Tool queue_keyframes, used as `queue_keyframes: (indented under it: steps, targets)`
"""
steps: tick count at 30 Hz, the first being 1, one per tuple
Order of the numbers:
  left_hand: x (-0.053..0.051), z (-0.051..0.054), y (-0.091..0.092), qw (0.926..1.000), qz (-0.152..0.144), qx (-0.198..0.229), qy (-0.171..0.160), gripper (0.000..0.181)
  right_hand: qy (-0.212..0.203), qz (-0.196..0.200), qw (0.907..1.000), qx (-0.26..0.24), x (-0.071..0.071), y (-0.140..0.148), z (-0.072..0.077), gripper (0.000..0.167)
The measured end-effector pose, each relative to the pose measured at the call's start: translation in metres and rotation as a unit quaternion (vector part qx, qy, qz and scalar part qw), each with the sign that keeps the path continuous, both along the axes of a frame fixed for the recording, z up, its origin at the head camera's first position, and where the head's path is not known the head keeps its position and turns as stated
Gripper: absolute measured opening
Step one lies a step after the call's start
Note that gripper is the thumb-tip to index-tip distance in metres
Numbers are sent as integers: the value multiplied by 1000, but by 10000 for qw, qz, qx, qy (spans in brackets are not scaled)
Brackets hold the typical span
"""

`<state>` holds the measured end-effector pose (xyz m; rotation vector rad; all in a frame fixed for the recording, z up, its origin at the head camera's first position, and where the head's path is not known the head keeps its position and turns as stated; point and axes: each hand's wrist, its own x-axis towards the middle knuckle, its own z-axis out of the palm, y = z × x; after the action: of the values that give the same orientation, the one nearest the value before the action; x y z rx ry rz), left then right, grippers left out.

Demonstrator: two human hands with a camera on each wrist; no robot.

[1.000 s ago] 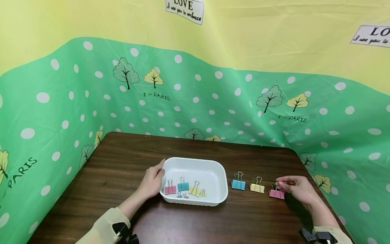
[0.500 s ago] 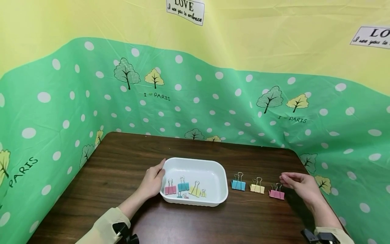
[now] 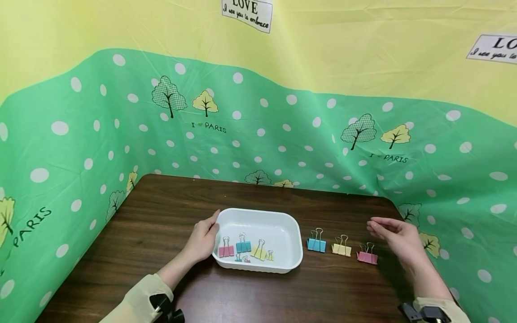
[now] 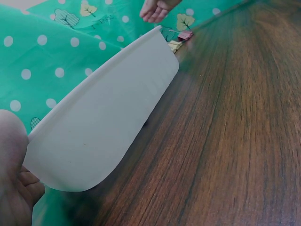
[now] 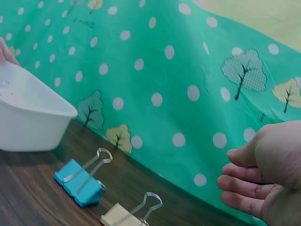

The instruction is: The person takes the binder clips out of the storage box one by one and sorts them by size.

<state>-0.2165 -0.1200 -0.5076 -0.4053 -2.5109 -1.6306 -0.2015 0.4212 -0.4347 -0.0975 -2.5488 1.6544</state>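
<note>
My left hand (image 3: 203, 238) grips the left rim of a white tray (image 3: 288, 240), thumb at the rim; the left wrist view shows the same hand (image 4: 16, 174) at the tray's end (image 4: 94, 127). Inside lie pink, blue and yellow binder clips, several of them small. Right of the tray stand a blue clip (image 3: 316, 245), a pale yellow clip (image 3: 341, 250) and a pink clip (image 3: 366, 257) in a row. Above and behind the pink one hovers my right hand (image 3: 397, 237), holding nothing, its fingers loosely extended, as the right wrist view confirms (image 5: 263, 174).
The dark wooden table (image 3: 161, 202) reaches back to a green and yellow patterned cloth (image 3: 258, 143), which also rises along both sides. The table's right edge runs close to my right forearm.
My right hand has let go of the pink clip's handle and risen up and back from it. The pink clip stays in the row. My left hand and the tray hold still.
</note>
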Motion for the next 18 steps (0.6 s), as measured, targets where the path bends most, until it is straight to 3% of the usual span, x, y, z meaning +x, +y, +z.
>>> queue_keyframes:
  steps: [4, 10, 18]
  targets:
    - [0, 0, 0, 10000, 9, 0, 22, 47, 223, 140, 9996, -80, 0, -10, 9, 32]
    - [0, 1, 0, 10000, -6, 22, 34, 47, 395, 246, 9985, 283, 4, -31, 25, 40]
    - [0, 0, 0, 10000, 0, 0, 69, 47, 624, 461, 9965, 317, 1, -52, 34, 39]
